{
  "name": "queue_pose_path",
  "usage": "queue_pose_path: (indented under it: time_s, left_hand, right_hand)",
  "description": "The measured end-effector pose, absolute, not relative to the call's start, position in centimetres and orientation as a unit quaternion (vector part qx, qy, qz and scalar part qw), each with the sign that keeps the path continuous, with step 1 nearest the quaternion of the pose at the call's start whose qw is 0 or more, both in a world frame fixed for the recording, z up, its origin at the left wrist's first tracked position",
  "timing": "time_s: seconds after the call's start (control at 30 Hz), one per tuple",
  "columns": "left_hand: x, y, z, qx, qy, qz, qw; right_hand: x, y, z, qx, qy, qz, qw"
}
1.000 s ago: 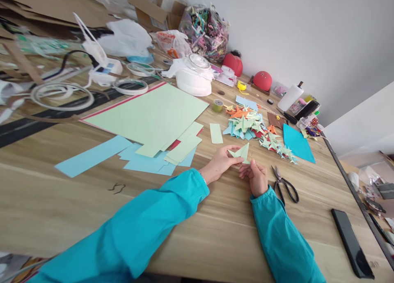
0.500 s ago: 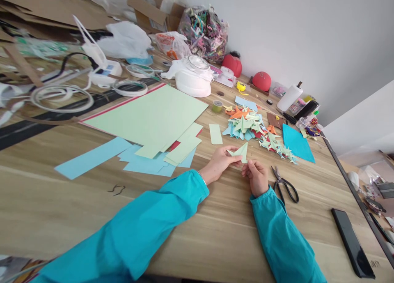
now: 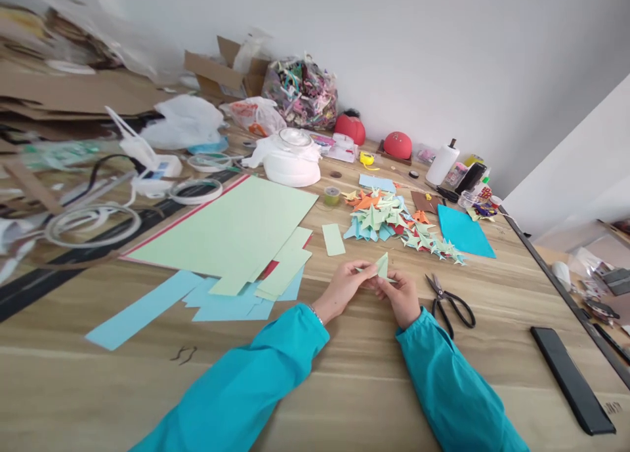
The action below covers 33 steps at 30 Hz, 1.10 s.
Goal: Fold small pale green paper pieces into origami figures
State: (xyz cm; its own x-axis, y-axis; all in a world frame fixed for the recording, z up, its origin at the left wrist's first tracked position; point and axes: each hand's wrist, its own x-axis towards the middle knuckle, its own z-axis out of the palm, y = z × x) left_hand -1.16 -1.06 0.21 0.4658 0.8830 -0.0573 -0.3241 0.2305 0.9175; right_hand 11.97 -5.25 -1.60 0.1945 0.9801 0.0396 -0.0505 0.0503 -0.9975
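Note:
Between my two hands is a pale green piece of folded paper (image 3: pixel 382 266) with pointed corners. My left hand (image 3: pixel 345 285) pinches it from the left, thumb on top. From the right, my right hand (image 3: pixel 401 296) grips its lower edge with thumb and fingers; part of the paper is hidden by the fingers. Just beyond the hands lies a pile of folded paper stars (image 3: pixel 377 217) in green, blue, orange and red. A single pale green paper strip (image 3: pixel 333 239) rests behind my left hand. Black-handled scissors (image 3: pixel 449 302) lie partly spread, right of my right hand.
Large green sheets (image 3: pixel 226 229) and blue paper strips (image 3: pixel 142 311) lie on the left. A black phone (image 3: pixel 571 380) is near the right edge. Farther back stand a white bundle (image 3: pixel 290 163), a red pincushion (image 3: pixel 398 145), a white bottle (image 3: pixel 441 163) and a turquoise sheet (image 3: pixel 465 231).
My right hand has come in to grip the paper, and the paper has been turned so a point stands upward. The camera view has tilted up, so things on the table appear lower.

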Motion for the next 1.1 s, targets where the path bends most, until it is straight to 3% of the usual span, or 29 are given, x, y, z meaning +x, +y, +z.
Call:
queue_pose_path:
  time_s: [0.57,0.83,1.1]
  left_hand:
    - [-1.3,-0.2,-1.2,0.405,0.286,0.412,0.764]
    - [-1.2,-1.8,-1.0,0.45,0.328,0.48,0.678]
    - [-1.4,-2.1,-0.9,0.5,0.358,0.442,0.652]
  right_hand:
    - [12.3,-4.6,-3.0,-0.492,-0.366,0.493,0.617]
    - [11.6,-4.9,-2.6,-0.497,-0.32,0.474,0.653]
    - [11.2,-6.0,-2.4,-0.483,-0.378,0.425,0.666]
